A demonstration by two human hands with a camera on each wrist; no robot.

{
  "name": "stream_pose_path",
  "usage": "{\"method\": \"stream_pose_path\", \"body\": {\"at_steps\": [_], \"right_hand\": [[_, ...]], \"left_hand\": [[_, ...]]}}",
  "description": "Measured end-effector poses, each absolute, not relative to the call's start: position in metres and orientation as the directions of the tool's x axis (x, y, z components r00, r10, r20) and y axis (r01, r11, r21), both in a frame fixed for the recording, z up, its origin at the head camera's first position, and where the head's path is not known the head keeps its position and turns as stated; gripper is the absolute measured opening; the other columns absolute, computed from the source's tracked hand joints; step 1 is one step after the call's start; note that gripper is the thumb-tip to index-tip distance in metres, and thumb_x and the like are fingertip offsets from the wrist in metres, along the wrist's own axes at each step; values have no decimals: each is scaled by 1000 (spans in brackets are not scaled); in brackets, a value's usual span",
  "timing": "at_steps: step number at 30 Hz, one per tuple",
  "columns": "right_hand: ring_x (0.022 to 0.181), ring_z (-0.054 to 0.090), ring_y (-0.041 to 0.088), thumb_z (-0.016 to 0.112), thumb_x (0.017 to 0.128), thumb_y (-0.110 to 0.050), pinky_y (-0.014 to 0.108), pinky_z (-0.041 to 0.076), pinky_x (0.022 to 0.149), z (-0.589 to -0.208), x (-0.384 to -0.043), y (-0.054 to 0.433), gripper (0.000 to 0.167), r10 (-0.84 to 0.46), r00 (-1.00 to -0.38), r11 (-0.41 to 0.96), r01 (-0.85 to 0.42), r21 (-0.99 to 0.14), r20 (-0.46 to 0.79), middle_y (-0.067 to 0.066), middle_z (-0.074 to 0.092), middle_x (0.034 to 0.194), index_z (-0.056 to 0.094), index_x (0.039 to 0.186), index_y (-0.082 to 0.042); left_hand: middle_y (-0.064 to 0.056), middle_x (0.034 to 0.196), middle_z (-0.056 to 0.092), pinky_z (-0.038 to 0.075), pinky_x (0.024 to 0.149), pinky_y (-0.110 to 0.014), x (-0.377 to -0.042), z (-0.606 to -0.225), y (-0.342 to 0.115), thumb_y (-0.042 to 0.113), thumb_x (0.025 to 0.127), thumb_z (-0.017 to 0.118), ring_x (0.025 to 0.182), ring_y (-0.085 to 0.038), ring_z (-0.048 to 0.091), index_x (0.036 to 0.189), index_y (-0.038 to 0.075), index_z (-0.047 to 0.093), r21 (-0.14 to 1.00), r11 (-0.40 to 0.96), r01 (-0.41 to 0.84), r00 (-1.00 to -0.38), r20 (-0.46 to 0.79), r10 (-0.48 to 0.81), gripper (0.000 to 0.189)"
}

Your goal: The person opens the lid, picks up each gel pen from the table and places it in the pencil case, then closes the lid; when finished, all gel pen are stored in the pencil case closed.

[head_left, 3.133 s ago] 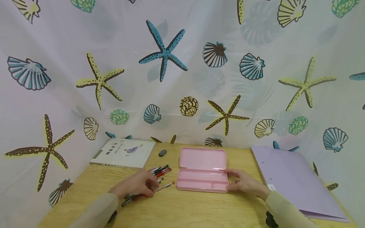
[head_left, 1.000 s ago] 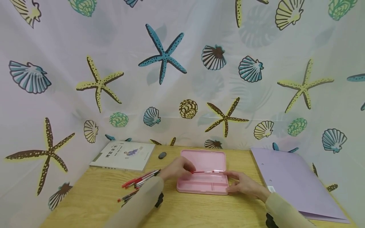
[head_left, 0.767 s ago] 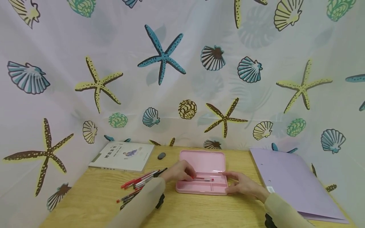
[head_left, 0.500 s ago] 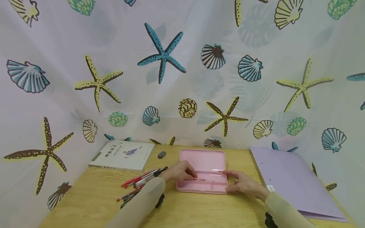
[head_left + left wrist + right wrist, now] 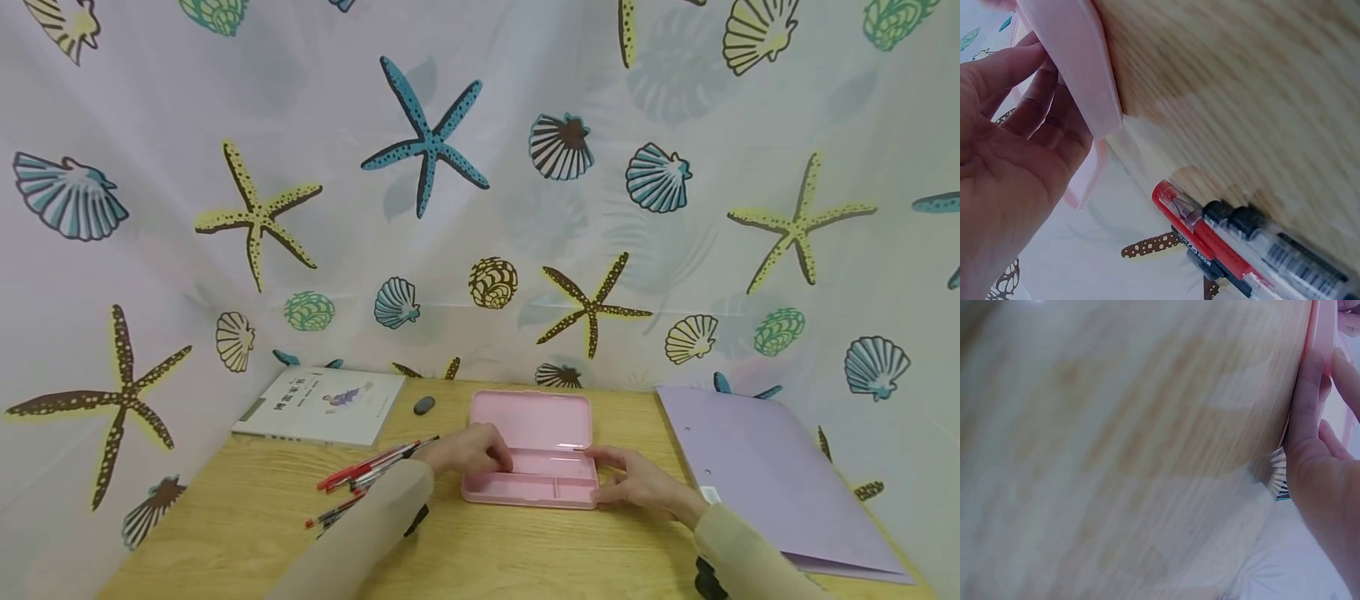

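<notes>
R hand (image 5: 637,481) grips 1 pink 3-compt. case (image 5: 547,437); L hand (image 5: 471,450) inside, can't tell if holding.

The left arm (image 5: 356,533), in a pale sleeve, rises from the bottom edge left of centre and slants up to the right. Its grip (image 5: 467,450) lies just below the frame's centre, back of the hand uppermost, fingers bent downward. From the left wrist, the palm faces the camera at the left edge; the fingertips are hidden. The right arm (image 5: 753,554), sleeved alike, comes from the bottom edge right of centre and leans up to the left. The right grip (image 5: 641,483) is low, right of centre, thumb below and fingers above, with a gap between them.
</notes>
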State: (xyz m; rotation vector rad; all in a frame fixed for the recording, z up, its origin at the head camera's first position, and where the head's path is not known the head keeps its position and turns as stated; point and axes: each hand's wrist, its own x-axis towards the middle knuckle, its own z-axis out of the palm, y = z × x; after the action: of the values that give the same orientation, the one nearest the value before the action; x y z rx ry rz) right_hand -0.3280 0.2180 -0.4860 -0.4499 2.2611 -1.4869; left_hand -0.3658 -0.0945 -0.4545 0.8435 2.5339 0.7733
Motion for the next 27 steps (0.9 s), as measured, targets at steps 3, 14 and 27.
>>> {"method": "stream_pose_path", "body": {"at_steps": [3, 14, 27], "right_hand": [[92, 63, 19, 78, 80, -6, 30, 54, 82, -485, -328, 217, 74, -469, -870, 389, -50, -920, -151, 32, 27, 153, 42, 145, 0], [83, 65, 17, 77, 82, -4, 30, 54, 79, -485, -327, 216, 73, -472, -865, 397, -39, -917, -168, 32, 26, 154, 43, 145, -3], [110, 57, 27, 78, 81, -7, 36, 51, 92, -481, -324, 217, 73, -447, -880, 435, -57, -898, -161, 31, 30, 153, 44, 144, -3]], "left_hand": [[2, 99, 72, 51, 90, -32, -365, -454, -95, -2, 92, 60, 89, -10, 58, 99, 12, 79, 581, 682, 443, -752, -173, 636, 24], [3, 102, 71, 49, 91, -32, -359, -457, -96, -11, 88, 51, 91, -9, 57, 106, 12, 77, 527, 729, 437, -758, -221, 614, 39], [2, 102, 72, 51, 88, -31, -358, -453, -98, -2, 90, 56, 90, -10, 59, 102, 10, 77, 541, 706, 456, -762, -173, 624, 27]]}}
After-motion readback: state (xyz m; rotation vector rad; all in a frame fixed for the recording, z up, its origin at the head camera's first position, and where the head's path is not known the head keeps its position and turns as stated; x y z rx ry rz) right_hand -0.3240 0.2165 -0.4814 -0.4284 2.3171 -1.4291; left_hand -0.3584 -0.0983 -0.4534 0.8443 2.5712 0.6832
